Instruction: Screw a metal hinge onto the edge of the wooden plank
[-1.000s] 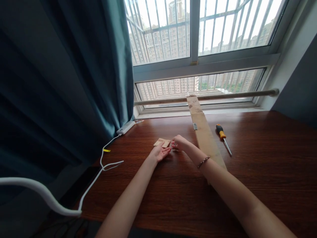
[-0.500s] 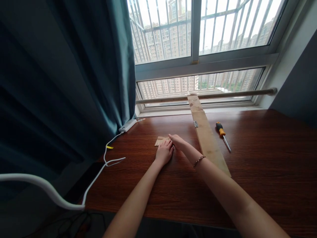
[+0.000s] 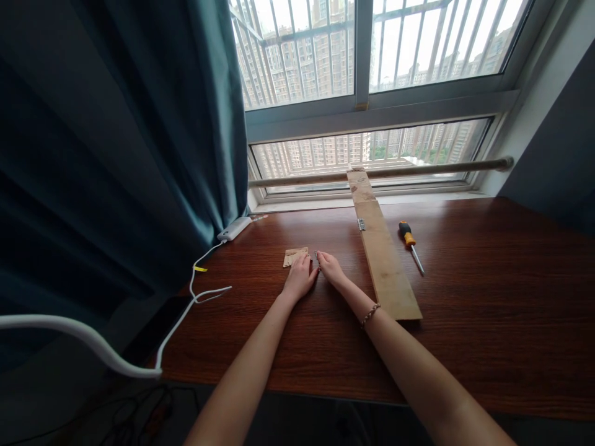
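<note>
My left hand point(image 3: 299, 277) lies over the right end of a small flat piece of wood point(image 3: 292, 255), fingers bent on it and thumb towards the right. Just beside it, my right hand point(image 3: 330, 269) is closed in a pinch on a small metal piece point(image 3: 316, 254); only its tip shows, so I cannot tell its exact kind. A long wooden board point(image 3: 388, 263) lies to the right of my hands, its far end at the window rail. On the board's left edge sits a small metal hinge point(image 3: 361, 224).
A screwdriver point(image 3: 408, 235) with a black and orange handle lies right of the board. A white power strip point(image 3: 234, 229) and its white cable point(image 3: 194, 291) are on the left, by the blue curtain point(image 3: 204, 124). The dark wooden tabletop point(image 3: 488, 297) ends at a near edge.
My hands have moved slightly apart, and the small metal piece now shows at my right fingertips. More of the small wood is visible. The whole view has shifted a little.
</note>
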The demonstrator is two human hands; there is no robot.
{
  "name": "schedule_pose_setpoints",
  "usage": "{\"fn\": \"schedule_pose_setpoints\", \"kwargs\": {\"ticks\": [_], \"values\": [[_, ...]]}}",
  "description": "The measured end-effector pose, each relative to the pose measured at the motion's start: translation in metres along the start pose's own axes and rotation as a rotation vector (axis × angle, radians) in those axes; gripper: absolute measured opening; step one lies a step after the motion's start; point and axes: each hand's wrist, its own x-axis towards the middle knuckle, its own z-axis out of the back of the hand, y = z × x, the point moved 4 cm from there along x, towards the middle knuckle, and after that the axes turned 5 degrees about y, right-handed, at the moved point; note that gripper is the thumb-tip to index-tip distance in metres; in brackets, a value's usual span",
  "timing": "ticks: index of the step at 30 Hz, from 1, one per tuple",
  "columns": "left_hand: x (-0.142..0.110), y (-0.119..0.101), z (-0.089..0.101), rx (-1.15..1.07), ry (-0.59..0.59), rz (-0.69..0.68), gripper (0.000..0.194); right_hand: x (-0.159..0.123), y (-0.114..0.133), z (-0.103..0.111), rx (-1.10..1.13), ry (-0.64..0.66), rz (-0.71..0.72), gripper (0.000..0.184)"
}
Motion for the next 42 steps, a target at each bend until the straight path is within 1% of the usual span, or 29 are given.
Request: {"fn": "schedule_pose_setpoints", "kwargs": {"ticks": [2, 4, 8, 13, 19, 26, 32, 36, 42], "values": [[0.0, 0.002, -0.002, -0.021, -0.007, 0.001, 0.044, -0.002, -0.002, -0.004, -0.069, -0.018, -0.022, 0.03], [0.0, 0.004, -0.003, -0.033, -0.013, -0.003, 0.046, -0.004, -0.002, -0.007, -0.129, -0.009, -0.04, 0.026], [0.0, 0.004, -0.005, -0.045, -0.008, -0.033, 0.044, -0.006, -0.002, -0.011, -0.24, 0.032, -0.058, 0.027], [0.0, 0.007, -0.004, -0.087, 0.001, -0.036, 0.044, -0.011, -0.002, -0.019, -0.333, 0.08, -0.058, 0.029], [0.0, 0.01, -0.005, -0.135, 0.026, 0.003, 0.051, -0.016, 0.003, -0.021, -0.413, 0.153, -0.054, 0.033], [-0.001, 0.007, -0.005, -0.061, 0.075, 0.058, 0.052, -0.016, 0.007, -0.021, -0.435, 0.161, -0.074, 0.035], [-0.003, 0.004, -0.001, -0.069, 0.08, 0.082, 0.052, -0.018, 0.008, -0.021, -0.435, 0.166, -0.058, 0.04], [-0.003, 0.003, 0.0, -0.069, 0.079, 0.083, 0.049, -0.019, 0.011, -0.02, -0.437, 0.171, -0.052, 0.038], [-0.004, 0.002, 0.001, -0.025, 0.1, 0.093, 0.049, -0.02, 0.011, -0.021, -0.437, 0.159, -0.052, 0.036]]}}
